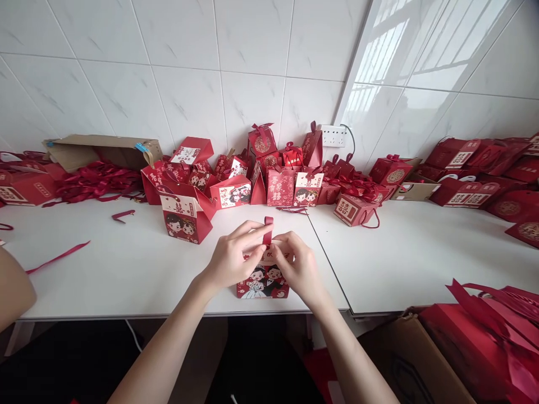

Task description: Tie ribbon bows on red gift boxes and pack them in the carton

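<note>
A red gift box (263,284) printed with a cartoon wedding couple stands upright at the table's front edge. From its top rises a dark red ribbon (268,230) bent into a loop. On the loop's left side, my left hand (233,255) pinches the ribbon between thumb and fingers. My right hand (297,264) is closed at the ribbon's base, thumb and index finger against the box top. The fingertips hide the spot where ribbon and box meet. A finished-looking box with a cartoon couple (181,224) stands further back on the left.
Several red gift boxes (280,188) line the tiled wall. A cardboard carton (105,143) with loose ribbons (99,182) lies back left. At lower right, a carton (416,359) holds red boxes. A loose ribbon (59,258) and a person's arm (14,289) are at left.
</note>
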Demonstrator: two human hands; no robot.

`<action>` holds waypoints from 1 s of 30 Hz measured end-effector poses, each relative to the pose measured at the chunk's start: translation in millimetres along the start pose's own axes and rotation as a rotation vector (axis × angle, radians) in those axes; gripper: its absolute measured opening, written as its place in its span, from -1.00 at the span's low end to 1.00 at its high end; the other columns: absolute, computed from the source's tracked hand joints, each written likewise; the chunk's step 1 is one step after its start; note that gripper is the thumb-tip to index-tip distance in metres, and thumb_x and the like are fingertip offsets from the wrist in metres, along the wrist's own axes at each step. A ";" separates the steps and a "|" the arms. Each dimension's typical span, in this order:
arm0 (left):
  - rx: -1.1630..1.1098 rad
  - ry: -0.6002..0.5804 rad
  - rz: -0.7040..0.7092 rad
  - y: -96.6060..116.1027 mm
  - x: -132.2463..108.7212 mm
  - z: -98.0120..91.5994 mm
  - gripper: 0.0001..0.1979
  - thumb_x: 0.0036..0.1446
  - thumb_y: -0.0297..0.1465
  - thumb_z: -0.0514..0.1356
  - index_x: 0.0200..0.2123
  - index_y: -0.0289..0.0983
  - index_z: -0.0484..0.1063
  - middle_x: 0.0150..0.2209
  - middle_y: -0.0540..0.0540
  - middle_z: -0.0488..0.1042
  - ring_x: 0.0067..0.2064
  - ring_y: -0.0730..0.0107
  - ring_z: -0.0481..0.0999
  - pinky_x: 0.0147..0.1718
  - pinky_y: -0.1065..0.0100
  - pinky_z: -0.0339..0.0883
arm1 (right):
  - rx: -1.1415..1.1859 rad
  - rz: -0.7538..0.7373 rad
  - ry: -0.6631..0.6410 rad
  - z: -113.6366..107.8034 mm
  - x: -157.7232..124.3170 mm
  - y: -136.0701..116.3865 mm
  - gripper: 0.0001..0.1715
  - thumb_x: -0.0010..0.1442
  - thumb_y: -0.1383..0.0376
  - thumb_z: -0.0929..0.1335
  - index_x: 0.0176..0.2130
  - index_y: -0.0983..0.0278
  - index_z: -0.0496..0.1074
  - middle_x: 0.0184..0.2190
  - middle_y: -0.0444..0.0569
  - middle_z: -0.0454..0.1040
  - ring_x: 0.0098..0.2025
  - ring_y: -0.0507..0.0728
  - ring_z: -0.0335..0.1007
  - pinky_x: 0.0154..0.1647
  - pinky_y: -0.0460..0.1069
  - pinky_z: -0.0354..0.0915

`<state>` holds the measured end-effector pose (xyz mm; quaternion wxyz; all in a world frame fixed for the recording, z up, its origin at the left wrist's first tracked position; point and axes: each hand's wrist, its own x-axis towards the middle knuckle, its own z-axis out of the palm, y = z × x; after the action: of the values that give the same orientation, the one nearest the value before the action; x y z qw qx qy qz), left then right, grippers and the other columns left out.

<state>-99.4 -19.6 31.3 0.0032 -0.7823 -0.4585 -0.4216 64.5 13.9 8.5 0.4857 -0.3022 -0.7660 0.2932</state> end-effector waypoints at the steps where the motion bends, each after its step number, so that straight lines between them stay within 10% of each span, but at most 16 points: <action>1: -0.002 0.002 -0.004 0.0 0.4 0.1 -0.61 0.17 -0.46 0.05 0.08 -0.16 0.35 -0.09 -0.07 0.43 -0.21 0.46 0.50 -0.29 0.47 0.48 | 0.003 -0.007 -0.007 -0.1 0.2 1.3 -0.89 0.27 0.25 0.23 -0.27 0.23 0.30 -0.32 -0.04 0.45 -0.26 0.09 0.42 -0.30 -0.03 0.33; 12: -0.140 0.014 -0.084 2.2 1.4 3.1 -0.65 0.18 -0.47 0.04 0.02 -0.18 0.39 -0.13 -0.05 0.43 -0.25 0.53 0.51 -0.28 0.50 0.52 | -0.034 0.028 0.079 -3.7 4.5 7.0 -0.71 0.29 0.16 0.20 -0.09 0.25 0.34 -0.41 -0.08 0.46 -0.39 0.06 0.40 -0.38 -0.06 0.30; 16: -0.139 0.027 -0.090 3.6 1.6 3.4 -0.66 0.17 -0.46 0.04 -0.01 -0.19 0.41 -0.17 -0.03 0.45 -0.25 0.53 0.50 -0.31 0.49 0.54 | -0.332 0.320 0.316 -50.7 29.1 54.0 -0.61 0.24 0.16 0.20 -0.06 0.33 0.39 -0.33 0.02 0.51 -0.25 0.12 0.43 -0.25 -0.04 0.30; 21: -0.093 0.036 -0.080 3.5 2.4 3.4 -0.66 0.16 -0.47 0.03 -0.02 -0.20 0.43 -0.17 -0.03 0.46 -0.28 0.54 0.52 -0.33 0.50 0.53 | -0.622 0.606 0.245 -102.0 41.4 131.7 -0.74 0.11 0.35 0.24 -0.35 0.34 0.52 -0.33 0.10 0.55 -0.26 0.19 0.44 -0.25 -0.01 0.25; 30: -0.067 0.041 -0.067 4.5 2.1 2.8 -0.65 0.16 -0.47 0.03 -0.01 -0.20 0.42 -0.18 -0.03 0.47 -0.31 0.54 0.52 -0.34 0.52 0.50 | -0.753 0.620 0.067 -98.3 38.4 162.4 -0.74 0.12 0.37 0.27 -0.31 0.31 0.55 -0.19 0.11 0.52 -0.18 0.17 0.42 -0.23 -0.04 0.22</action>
<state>-93.8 -19.6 32.7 -0.0275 -0.7574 -0.4699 -0.4525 170.8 162.7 -55.3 0.2570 -0.6802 -0.6765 0.1170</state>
